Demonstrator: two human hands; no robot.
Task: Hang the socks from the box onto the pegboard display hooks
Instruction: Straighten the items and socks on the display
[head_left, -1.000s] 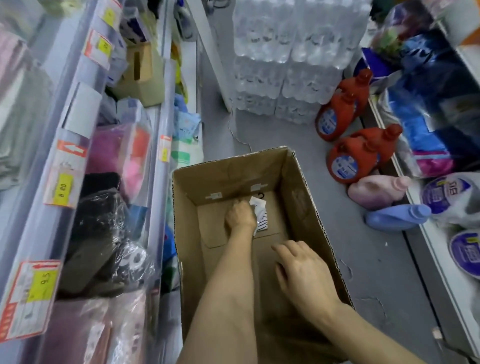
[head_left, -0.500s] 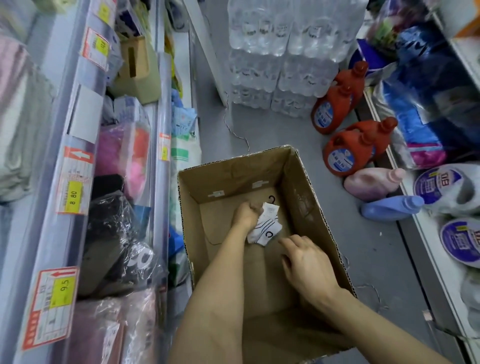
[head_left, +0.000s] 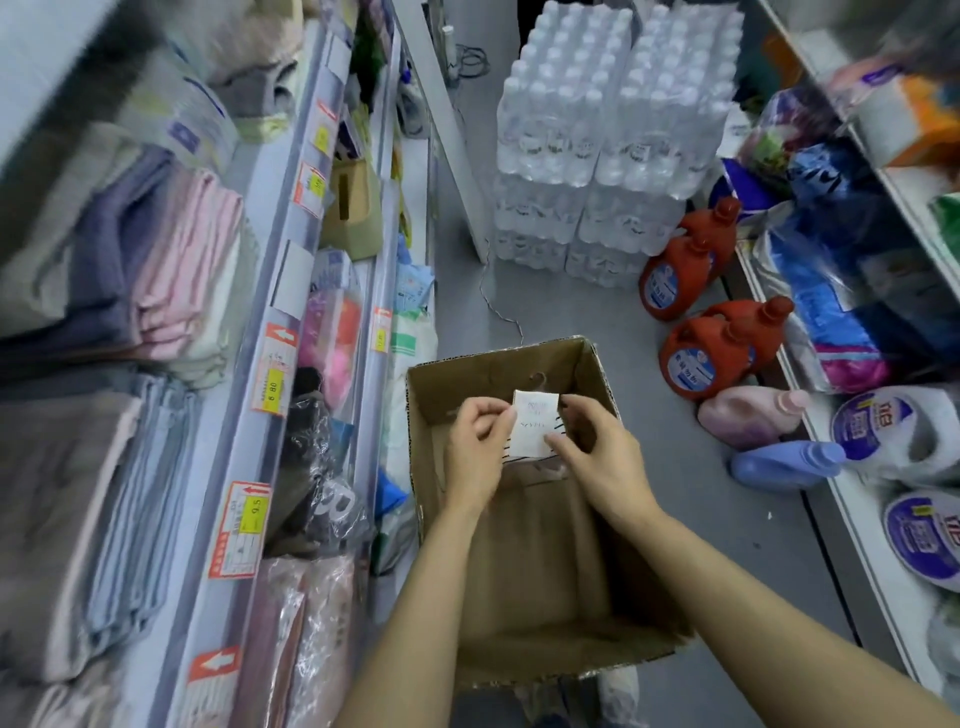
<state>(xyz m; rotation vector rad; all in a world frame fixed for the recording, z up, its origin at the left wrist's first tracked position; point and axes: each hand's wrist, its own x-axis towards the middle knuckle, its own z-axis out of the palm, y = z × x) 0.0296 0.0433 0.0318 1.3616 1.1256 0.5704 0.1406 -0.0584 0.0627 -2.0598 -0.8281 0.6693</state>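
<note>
The person holds a pack of socks (head_left: 535, 425) above the open cardboard box (head_left: 597, 374), which sits on the aisle floor. The pack shows a white card face with dark stripes at its right edge and a small dark hanger hook at its top, close to the box's far wall. No pegboard is visible in this view, so the hooks must lie somewhere outside it.

The step in hand appears to be lifting the pack clear of the box and readying it for hanging. To do that well, it would help to keep the hanger hook uppermost and free of the fingers, hold the card by its edges so it does not bend, and turn it face-out before carrying it away from the box.

The left hand (head_left: 475, 449), on the box's left side, has its fingers curled and pinches the card's left edge. The right hand (head_left: 597, 457), over the box's right half, grips the card's right edge, its thumb pressed on the lower corner and its fingers closing narrowly behind. The box floor beneath looks bare of other socks, though the arms hide part of it
</note>
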